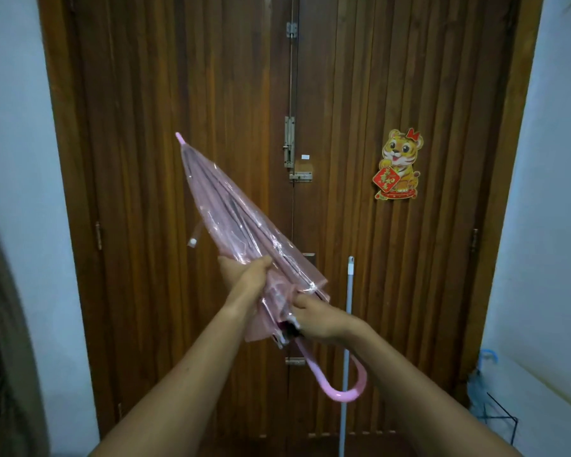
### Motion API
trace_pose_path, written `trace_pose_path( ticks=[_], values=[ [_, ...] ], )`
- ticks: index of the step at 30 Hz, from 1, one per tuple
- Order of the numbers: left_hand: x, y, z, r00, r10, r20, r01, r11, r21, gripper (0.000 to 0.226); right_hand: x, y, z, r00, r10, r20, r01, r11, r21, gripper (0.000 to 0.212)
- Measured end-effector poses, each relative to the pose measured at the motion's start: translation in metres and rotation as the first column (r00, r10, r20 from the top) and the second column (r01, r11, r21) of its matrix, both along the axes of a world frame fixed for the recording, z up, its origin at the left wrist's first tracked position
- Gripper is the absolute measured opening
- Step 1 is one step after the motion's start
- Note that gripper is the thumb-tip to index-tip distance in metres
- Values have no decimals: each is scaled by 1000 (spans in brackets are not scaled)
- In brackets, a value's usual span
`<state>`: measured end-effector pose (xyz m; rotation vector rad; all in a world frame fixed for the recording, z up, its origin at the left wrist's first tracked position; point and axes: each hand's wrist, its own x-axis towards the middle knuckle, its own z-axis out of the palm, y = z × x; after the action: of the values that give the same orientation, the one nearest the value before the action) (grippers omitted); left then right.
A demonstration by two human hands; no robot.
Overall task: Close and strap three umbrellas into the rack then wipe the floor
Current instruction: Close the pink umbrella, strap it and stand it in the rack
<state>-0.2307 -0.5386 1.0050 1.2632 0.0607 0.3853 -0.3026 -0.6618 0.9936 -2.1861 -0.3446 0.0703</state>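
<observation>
Pink umbrella [225,212] held up in front of the wooden door [178,77], folded but loose; tip points up and left, hooked handle [345,392] hangs at lower right.

Left hand [248,270]: fingers curled tight round the bunched canopy about two thirds of the way down from the tip; full wrap, no gap showing.

Right hand [318,318]: lower down, at the canopy's open edge just above the handle; fingers [299,296] curled in and pinching the clear pink plastic near the rib ends; whether it also has the shaft, cannot tell, the canopy hides it.

Strap [195,234] dangles free off the left side of the canopy, not wrapped round it; neither hand touches it.

Canopy skirt flares out between and below the two hands; not gathered flat.

Grey pole [347,324] leans upright against the door, behind the handle.

Black wire rack [503,420] on the floor at far right, well apart from the hands; blue umbrella [485,359] stands in it, handle up.

Tiger sticker [398,164] on the right door leaf; bolt [289,145] at the centre seam.
</observation>
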Motion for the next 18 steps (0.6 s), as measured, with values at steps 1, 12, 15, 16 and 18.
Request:
trace_pose_path(
  ticks=[1,12,15,16,18],
  values=[
    [0,5,1,999,47,1,-47,998,32,52,1,-2,0,998,42,-54,-44,998,-36,18],
    [-8,7,-11,952,-201,230,124,943,310,81,23,2,39,905,-337,261,268,926,264,86],
    [-23,-9,-13,861,-390,327,207,856,474,73,44,5,40,942,-289,171,172,853,494,102],
    [-28,-12,-15,818,-464,339,216,794,568,74,51,4,40,932,-328,155,194,812,551,99],
    [-28,-9,-18,736,-625,262,290,640,712,91,55,-3,39,906,-411,102,254,720,646,77]
  ],
)
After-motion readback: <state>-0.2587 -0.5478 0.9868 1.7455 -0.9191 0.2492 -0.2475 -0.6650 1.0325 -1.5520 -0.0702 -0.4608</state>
